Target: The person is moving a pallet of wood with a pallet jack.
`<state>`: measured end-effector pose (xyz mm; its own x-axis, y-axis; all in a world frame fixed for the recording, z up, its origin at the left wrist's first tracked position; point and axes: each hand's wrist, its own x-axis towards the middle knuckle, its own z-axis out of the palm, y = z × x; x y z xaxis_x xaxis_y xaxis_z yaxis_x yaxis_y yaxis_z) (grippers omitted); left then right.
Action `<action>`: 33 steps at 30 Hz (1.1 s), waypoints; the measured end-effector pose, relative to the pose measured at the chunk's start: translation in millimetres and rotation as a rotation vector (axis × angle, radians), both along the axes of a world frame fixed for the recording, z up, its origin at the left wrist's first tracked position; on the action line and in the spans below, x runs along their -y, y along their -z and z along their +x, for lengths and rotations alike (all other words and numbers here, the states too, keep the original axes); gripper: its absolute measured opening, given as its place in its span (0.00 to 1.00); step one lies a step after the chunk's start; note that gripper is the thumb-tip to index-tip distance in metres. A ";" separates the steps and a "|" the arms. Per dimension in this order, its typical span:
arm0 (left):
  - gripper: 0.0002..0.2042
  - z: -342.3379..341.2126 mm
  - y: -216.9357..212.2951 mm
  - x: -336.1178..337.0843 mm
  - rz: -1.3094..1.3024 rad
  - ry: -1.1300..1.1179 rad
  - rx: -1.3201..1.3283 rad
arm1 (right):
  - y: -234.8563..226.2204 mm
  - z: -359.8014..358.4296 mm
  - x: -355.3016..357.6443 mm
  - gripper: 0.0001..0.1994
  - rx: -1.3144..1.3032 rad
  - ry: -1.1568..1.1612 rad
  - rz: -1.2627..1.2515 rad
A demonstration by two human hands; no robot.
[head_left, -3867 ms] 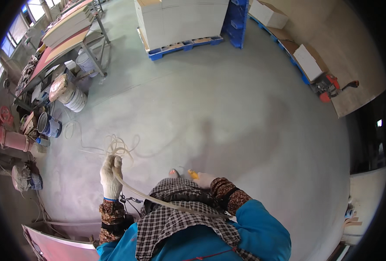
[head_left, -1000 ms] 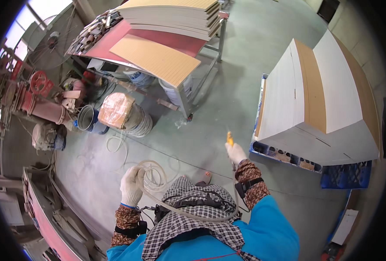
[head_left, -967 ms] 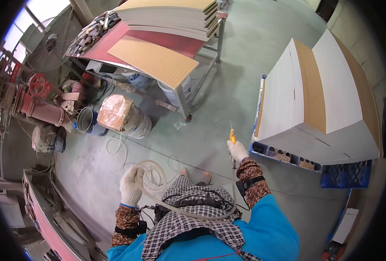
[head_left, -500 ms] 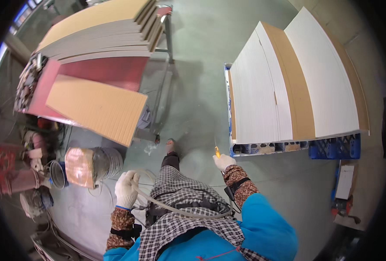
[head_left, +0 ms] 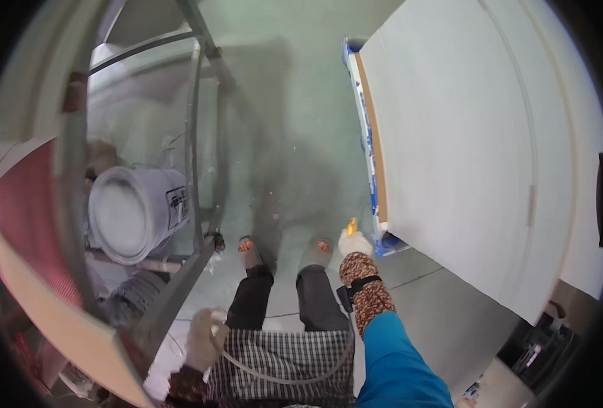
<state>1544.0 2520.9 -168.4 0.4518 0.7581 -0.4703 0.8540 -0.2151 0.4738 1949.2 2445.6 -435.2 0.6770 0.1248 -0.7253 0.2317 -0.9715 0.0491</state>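
My right hand (head_left: pixel 354 243), in a white knit glove, is closed on a yellow-handled tool (head_left: pixel 352 226) pointing away from me. Its kind cannot be made out. The hand is beside the near left corner of a pallet (head_left: pixel 387 243) carrying large white boards (head_left: pixel 451 149). At lower left, my gloved left hand (head_left: pixel 205 343) is blurred and shaded, its fingers curled round a grey hose (head_left: pixel 274 378). That hose sags across my checked apron (head_left: pixel 284 353) toward my right side.
To the left is a metal-framed table (head_left: pixel 194 149) with a red top (head_left: pixel 33 204) and a tan board (head_left: pixel 57 319) jutting toward me. A white bucket (head_left: pixel 128 214) shows within its frame. Grey floor (head_left: pixel 288 156) runs between table and pallet.
My view has shifted forward and down; table and white boards now appear closer. Both feet show now. The hose and yellow-handled tool stay in my hands.
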 end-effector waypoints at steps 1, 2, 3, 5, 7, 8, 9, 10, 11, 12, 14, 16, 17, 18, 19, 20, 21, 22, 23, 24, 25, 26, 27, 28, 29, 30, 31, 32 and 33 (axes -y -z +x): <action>0.10 12.7 -9.6 4.4 0.064 0.036 0.000 | 15.0 7.4 1.9 0.30 0.033 0.032 -0.007; 0.07 24.2 -20.2 10.6 -0.002 -0.060 -0.100 | 27.3 12.2 -1.5 0.30 0.067 0.065 -0.021; 0.07 19.4 -22.5 12.5 -0.085 -0.061 -0.084 | 36.6 14.5 -6.9 0.31 0.092 0.123 -0.028; 0.08 34.8 -22.1 15.7 -0.071 0.052 -0.087 | 55.5 35.4 -11.7 0.32 0.124 0.246 -0.066; 0.11 58.8 -38.8 18.8 0.031 0.131 -0.140 | 75.5 44.8 -5.6 0.33 0.137 0.332 -0.056; 0.12 62.5 -41.2 19.3 0.028 0.147 -0.201 | 84.5 50.0 -1.2 0.34 0.165 0.412 -0.047; 0.12 66.1 -43.7 15.6 0.018 0.174 -0.211 | 93.2 55.9 1.3 0.34 0.160 0.417 -0.046; 0.12 68.5 -46.4 12.4 0.008 0.197 -0.224 | 100.1 58.8 -0.1 0.34 0.157 0.486 -0.028; 0.12 69.4 -46.8 10.6 0.010 0.198 -0.227 | 106.4 60.5 -2.0 0.35 0.156 0.556 -0.009; 0.12 69.6 -46.9 9.8 -0.002 0.178 -0.221 | 111.9 61.1 -3.8 0.35 0.156 0.558 -0.008; 0.11 72.9 -41.8 7.2 0.001 0.142 -0.232 | 100.9 50.7 -39.2 0.35 0.152 0.401 0.076; 0.10 79.5 -34.5 2.4 0.026 0.160 -0.238 | 90.0 53.7 -76.6 0.35 0.134 0.278 0.156; 0.10 82.6 -30.4 1.0 0.024 0.158 -0.229 | 89.7 60.4 -95.7 0.35 0.127 0.216 0.165; 0.09 83.9 -26.9 -0.7 0.016 0.131 -0.209 | 78.8 60.2 -122.2 0.34 0.102 0.184 0.225; 0.09 86.1 -24.8 -1.8 0.006 0.106 -0.181 | 71.4 63.3 -142.7 0.34 0.086 0.136 0.238; 0.09 88.7 -24.6 -0.7 0.008 0.103 -0.178 | 68.2 69.3 -157.1 0.34 0.073 0.087 0.249; 0.09 91.4 -25.4 2.7 0.027 0.084 -0.163 | 68.1 77.1 -168.7 0.34 0.074 0.083 0.254; 0.09 92.7 -27.7 5.2 0.044 0.064 -0.150 | 69.7 83.1 -178.5 0.34 0.094 0.133 0.270; 0.10 94.1 -30.8 6.3 0.046 0.054 -0.161 | 70.2 86.8 -187.3 0.34 0.111 0.181 0.289; 0.10 96.5 -34.7 6.7 0.056 0.044 -0.163 | 70.5 92.4 -192.7 0.34 0.106 0.173 0.300; 0.09 101.7 -31.2 8.8 0.103 0.030 -0.154 | 77.4 108.8 -197.6 0.35 0.135 0.268 0.282; 0.09 105.0 -27.2 10.6 0.151 0.016 -0.147 | 86.3 126.8 -199.7 0.35 0.160 0.365 0.265; 0.09 105.0 -23.5 11.1 0.176 -0.003 -0.144 | 97.6 144.1 -189.2 0.35 0.169 0.338 0.274; 0.08 102.4 -20.9 10.1 0.166 -0.002 -0.090 | 111.6 159.5 -170.1 0.35 0.177 0.312 0.287; 0.07 108.0 -14.8 15.0 0.153 -0.008 -0.020 | 125.7 191.4 -141.2 0.36 0.202 0.313 0.281; 0.07 114.6 -8.2 18.9 0.178 -0.037 -0.002 | 133.9 212.5 -124.4 0.36 0.227 0.314 0.274; 0.06 118.5 -2.1 21.8 0.192 -0.043 0.000 | 127.0 193.0 -140.9 0.36 0.179 0.334 0.296; 0.05 114.2 -4.9 21.3 0.194 -0.036 -0.003 | 104.6 162.5 -158.1 0.37 0.128 0.364 0.300; 0.05 114.3 -4.4 23.3 0.208 -0.050 0.003 | 87.0 153.3 -172.6 0.37 0.130 0.351 0.316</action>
